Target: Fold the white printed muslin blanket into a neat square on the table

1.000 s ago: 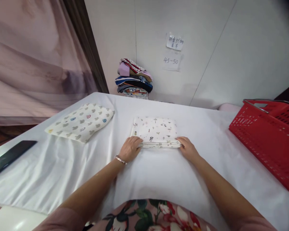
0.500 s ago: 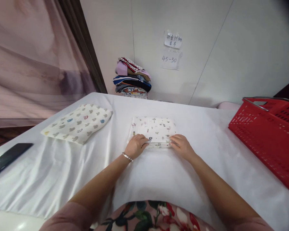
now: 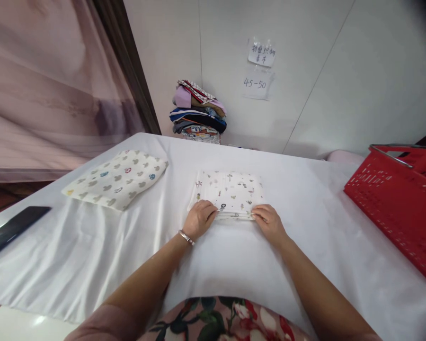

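A folded white cloth (image 3: 230,190) with small printed figures lies in the middle of the white-covered table (image 3: 234,265). My left hand (image 3: 199,219), with a bracelet at the wrist, rests curled on the cloth's near left corner. My right hand (image 3: 269,221) pinches the cloth's near right edge. Both hands press on the near edge with fingers closed over the fabric. A second folded cloth (image 3: 118,178), white with grey and coloured shapes, lies to the left, apart from both hands.
A red plastic basket (image 3: 399,203) with a metal handle stands at the right edge. A dark phone (image 3: 12,230) lies at the far left. A stack of folded clothes (image 3: 198,113) sits behind the table against the wall, under two paper notes (image 3: 259,68).
Both hands have slid inward along the cloth's near edge, closer together. The cloth's near corners are drawn in slightly.
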A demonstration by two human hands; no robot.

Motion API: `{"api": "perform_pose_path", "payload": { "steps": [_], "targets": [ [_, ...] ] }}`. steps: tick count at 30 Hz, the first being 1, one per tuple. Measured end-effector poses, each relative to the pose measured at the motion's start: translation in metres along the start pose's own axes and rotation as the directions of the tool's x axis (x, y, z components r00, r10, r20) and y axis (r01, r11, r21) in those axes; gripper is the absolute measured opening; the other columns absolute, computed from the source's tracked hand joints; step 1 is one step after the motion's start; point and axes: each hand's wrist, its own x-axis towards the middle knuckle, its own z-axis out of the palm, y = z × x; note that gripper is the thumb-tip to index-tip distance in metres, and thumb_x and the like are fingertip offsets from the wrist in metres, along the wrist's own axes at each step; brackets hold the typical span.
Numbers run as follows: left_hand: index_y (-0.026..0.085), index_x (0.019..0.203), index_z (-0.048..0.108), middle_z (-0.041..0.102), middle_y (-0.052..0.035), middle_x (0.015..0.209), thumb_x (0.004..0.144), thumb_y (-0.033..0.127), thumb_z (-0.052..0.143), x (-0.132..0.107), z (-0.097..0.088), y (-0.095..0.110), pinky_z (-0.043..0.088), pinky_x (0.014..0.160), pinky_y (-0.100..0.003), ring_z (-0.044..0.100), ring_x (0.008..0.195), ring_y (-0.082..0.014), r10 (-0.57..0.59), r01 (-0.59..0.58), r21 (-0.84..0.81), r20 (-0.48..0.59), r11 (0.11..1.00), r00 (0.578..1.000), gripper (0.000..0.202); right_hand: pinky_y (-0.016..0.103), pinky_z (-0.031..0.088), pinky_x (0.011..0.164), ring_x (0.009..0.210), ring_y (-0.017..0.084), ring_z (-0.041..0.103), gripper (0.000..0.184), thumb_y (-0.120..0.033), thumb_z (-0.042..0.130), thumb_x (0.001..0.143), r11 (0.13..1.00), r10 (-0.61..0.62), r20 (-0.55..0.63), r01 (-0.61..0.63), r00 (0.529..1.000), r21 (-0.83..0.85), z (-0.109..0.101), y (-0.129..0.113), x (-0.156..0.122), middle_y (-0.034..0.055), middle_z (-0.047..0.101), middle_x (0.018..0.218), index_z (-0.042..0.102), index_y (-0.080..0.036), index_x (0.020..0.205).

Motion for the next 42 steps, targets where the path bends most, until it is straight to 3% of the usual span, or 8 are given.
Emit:
{"api": "perform_pose_path", "payload": {
  "steps": [5, 11, 19, 24, 32, 37, 42],
  "targets": [
    [0.018, 0.091, 0.061, 0.06, -0.0069, 0.089, 0.091, 0.028, 0.036, -0.003, 0.0, -0.001, 0.04, 0.082, -0.035, 0.05, 0.087, -0.0178, 0.036, -0.037, 0.063, 0.023, 0.997, 0.999, 0.026, 0.04, 0.042, 0.086, 0.096, 0.022, 0.054, 0.019, -0.026, 0.049, 0.084, 0.999, -0.027, 0.023, 0.028, 0.999, -0.024, -0.001, 0.001, -0.001, 0.0043, 0.063, 0.097, 0.067, -0.027, 0.09],
    [0.018, 0.087, 0.061, 0.059, -0.0062, 0.086, 0.09, 0.031, 0.039, -0.001, -0.002, 0.0, 0.04, 0.079, -0.033, 0.051, 0.084, -0.0171, 0.016, -0.017, 0.018, 0.053, 1.0, 0.998, 0.025, 0.04, 0.042, 0.086, 0.096, 0.022, 0.054, 0.018, -0.025, 0.048, 0.085, 0.997, -0.065, 0.052, 0.067, 0.997, -0.05, -0.003, 0.003, -0.001, 0.0044, 0.062, 0.098, 0.066, -0.026, 0.09],
    [0.02, 0.087, 0.063, 0.06, -0.0056, 0.087, 0.09, 0.031, 0.038, -0.01, -0.027, -0.01, 0.039, 0.079, -0.032, 0.052, 0.084, -0.0168, -0.101, 0.099, 0.074, 0.029, 0.992, 0.994, 0.027, 0.04, 0.042, 0.087, 0.097, 0.022, 0.054, 0.018, -0.028, 0.048, 0.086, 0.998, -0.049, 0.038, 0.051, 0.998, -0.048, -0.002, 0.005, -0.004, 0.0047, 0.062, 0.1, 0.064, -0.026, 0.094],
    [0.021, 0.092, 0.064, 0.06, -0.0053, 0.092, 0.087, 0.031, 0.046, -0.017, -0.033, -0.013, 0.038, 0.078, -0.033, 0.052, 0.087, -0.0178, -0.079, 0.069, 0.129, 0.079, 0.989, 0.994, 0.021, 0.04, 0.043, 0.087, 0.1, 0.022, 0.052, 0.024, -0.029, 0.046, 0.087, 0.993, -0.064, 0.058, 0.069, 0.996, -0.092, -0.003, 0.006, -0.005, 0.0048, 0.06, 0.106, 0.061, -0.026, 0.106],
    [0.018, 0.085, 0.063, 0.06, -0.0059, 0.087, 0.091, 0.026, 0.037, -0.016, -0.031, -0.013, 0.036, 0.075, -0.032, 0.051, 0.084, -0.0171, -0.044, 0.044, 0.173, -0.005, 0.984, 0.999, 0.028, 0.038, 0.044, 0.084, 0.093, 0.02, 0.054, 0.018, -0.029, 0.049, 0.086, 0.992, -0.102, 0.01, 0.102, 0.995, -0.07, 0.0, 0.012, -0.005, 0.0044, 0.062, 0.096, 0.066, -0.023, 0.089],
    [0.018, 0.076, 0.062, 0.06, -0.0046, 0.081, 0.089, 0.026, 0.04, -0.017, -0.032, -0.014, 0.036, 0.072, -0.03, 0.052, 0.079, -0.0157, -0.075, 0.066, 0.158, 0.052, 0.985, 0.996, 0.027, 0.039, 0.045, 0.084, 0.094, 0.021, 0.054, 0.019, -0.031, 0.048, 0.086, 0.992, -0.094, 0.025, 0.095, 0.995, -0.077, 0.0, 0.011, -0.006, 0.0048, 0.062, 0.096, 0.066, -0.024, 0.09],
    [0.017, 0.072, 0.062, 0.059, -0.0044, 0.076, 0.087, 0.031, 0.045, -0.014, -0.033, -0.009, 0.038, 0.072, -0.03, 0.053, 0.077, -0.0158, -0.117, 0.116, 0.145, -0.006, 0.983, 0.993, 0.027, 0.039, 0.045, 0.085, 0.096, 0.021, 0.054, 0.02, -0.032, 0.048, 0.087, 0.994, -0.086, 0.03, 0.088, 0.996, -0.067, 0.003, 0.016, -0.007, 0.0054, 0.062, 0.099, 0.066, -0.024, 0.092]
  ]
}}
